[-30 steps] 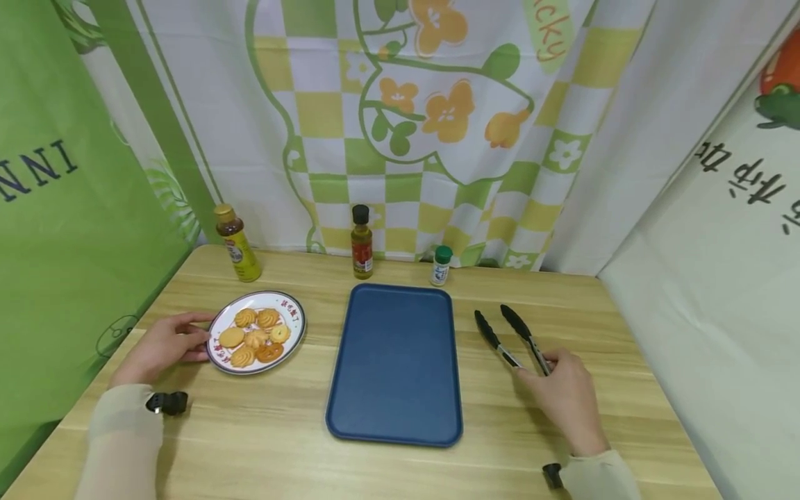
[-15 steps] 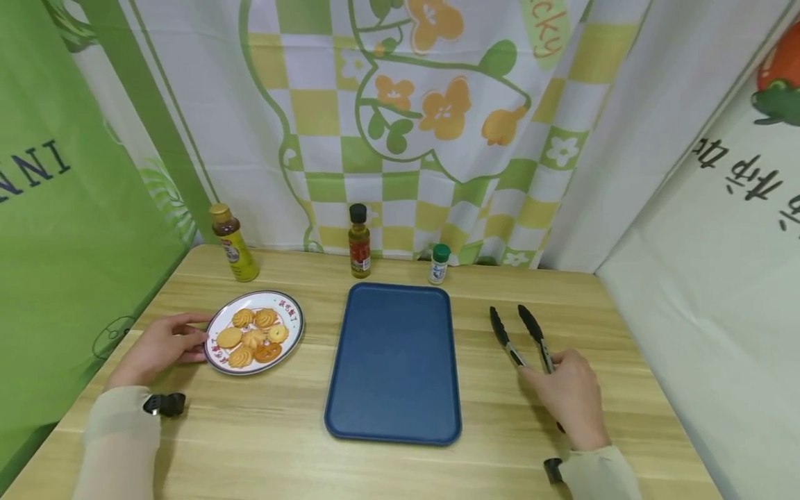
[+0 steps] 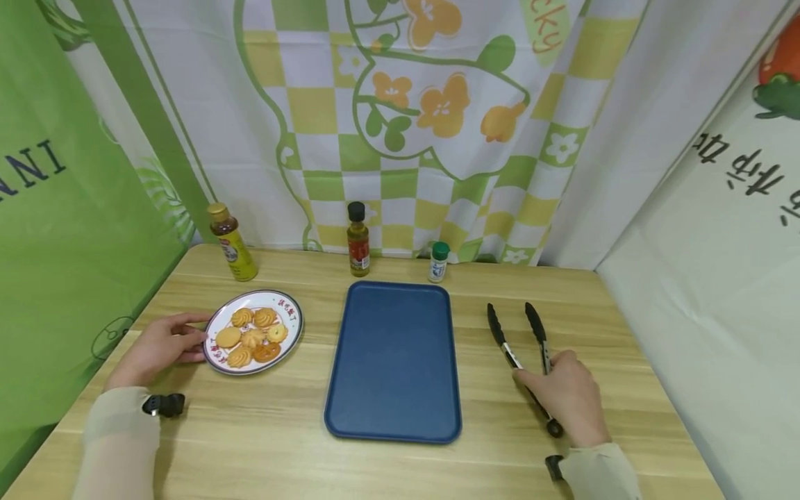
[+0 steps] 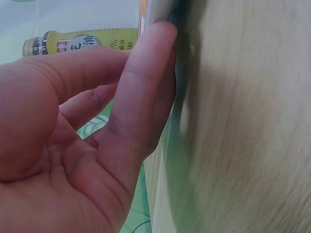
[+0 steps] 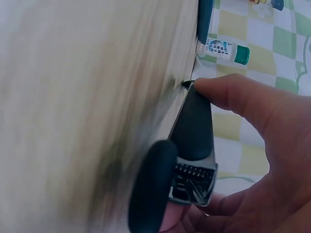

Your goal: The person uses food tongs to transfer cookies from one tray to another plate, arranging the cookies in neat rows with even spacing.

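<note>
My left hand [image 3: 156, 346] is at the left rim of a round white plate [image 3: 286, 353] with a dark edge and red lettering, holding that rim between thumb and fingers. Several cookies [image 3: 253, 338] and a pretzel-shaped one [image 3: 267, 352] lie on it. On the right, my right hand [image 3: 565, 394] grips black-tipped metal tongs [image 3: 514, 357] across their arms, low over the table. The two tips stand apart with nothing between them. In the right wrist view the thumb presses one black handle of the tongs [image 5: 194, 126]; some fingers are hidden behind.
A dark blue tray [image 3: 394, 361] lies between my hands. Along the table's back edge stand a yellow-labelled bottle [image 3: 236, 253], a black-capped oil bottle [image 3: 359, 243] and a small green-capped shaker [image 3: 439, 264]. Printed curtains [image 3: 400, 187] hang close behind the wooden table [image 3: 262, 430].
The tongs have shifted slightly right and turned, with their tips pointing more directly away and their hinge end showing beside my right hand. The left hand stays at the plate.
</note>
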`<state>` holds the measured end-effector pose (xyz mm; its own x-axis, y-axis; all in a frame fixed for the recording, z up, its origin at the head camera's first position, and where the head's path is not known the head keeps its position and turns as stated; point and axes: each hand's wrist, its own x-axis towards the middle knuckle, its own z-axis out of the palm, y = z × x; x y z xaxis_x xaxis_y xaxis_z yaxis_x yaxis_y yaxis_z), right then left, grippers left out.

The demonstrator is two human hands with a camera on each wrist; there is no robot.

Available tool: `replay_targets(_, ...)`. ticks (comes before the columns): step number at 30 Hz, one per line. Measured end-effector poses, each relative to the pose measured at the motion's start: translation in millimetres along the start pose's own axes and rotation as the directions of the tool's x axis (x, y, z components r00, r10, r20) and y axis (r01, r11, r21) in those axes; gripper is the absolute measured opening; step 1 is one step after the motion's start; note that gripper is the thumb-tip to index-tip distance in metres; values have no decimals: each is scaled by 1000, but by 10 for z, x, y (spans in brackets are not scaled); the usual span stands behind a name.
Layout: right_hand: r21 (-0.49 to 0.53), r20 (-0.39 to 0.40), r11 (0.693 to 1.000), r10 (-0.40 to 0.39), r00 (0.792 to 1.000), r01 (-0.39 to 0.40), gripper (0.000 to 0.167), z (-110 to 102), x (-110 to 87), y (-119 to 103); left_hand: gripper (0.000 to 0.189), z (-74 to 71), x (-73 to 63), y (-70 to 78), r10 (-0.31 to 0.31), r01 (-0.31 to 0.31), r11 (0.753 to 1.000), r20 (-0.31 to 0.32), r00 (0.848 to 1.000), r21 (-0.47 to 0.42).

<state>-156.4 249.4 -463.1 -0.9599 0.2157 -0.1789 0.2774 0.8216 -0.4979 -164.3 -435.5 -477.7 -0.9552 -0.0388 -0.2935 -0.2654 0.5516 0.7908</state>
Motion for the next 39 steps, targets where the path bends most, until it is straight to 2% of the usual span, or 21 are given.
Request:
replay_targets(18,-16,13,1000,-3,1000,4,81,20,0,49,54,23,6,22,-5,5,1000,7,1000,-23)
replay_targets(25,-4,14,1000,-1,1000,1,78,22,-34,40,54,12,28,-9,11,-11,1000,6,1000,-11)
replay_targets(29,-10,12,1000,-7,1000,7,82,17,-56,43,54,-8,33,-53,13,-13,1000,9,1000,-7)
replay_targets(32,-34,5,999,-23,1000,23,89,-4,-67,46,56,-30,12,-63,28,-28,1000,-32,999,-9)
replay_targets(34,-47,-21,998,-43,999,42,89,-20,-72,47,58,-46,-19,-38,53,-50,998,-86,995,38)
replay_targets(39,-19,-113,996,-91,989,89,76,-37,-86,36,62,-61,-99,161,110,-63,979,-242,964,195)
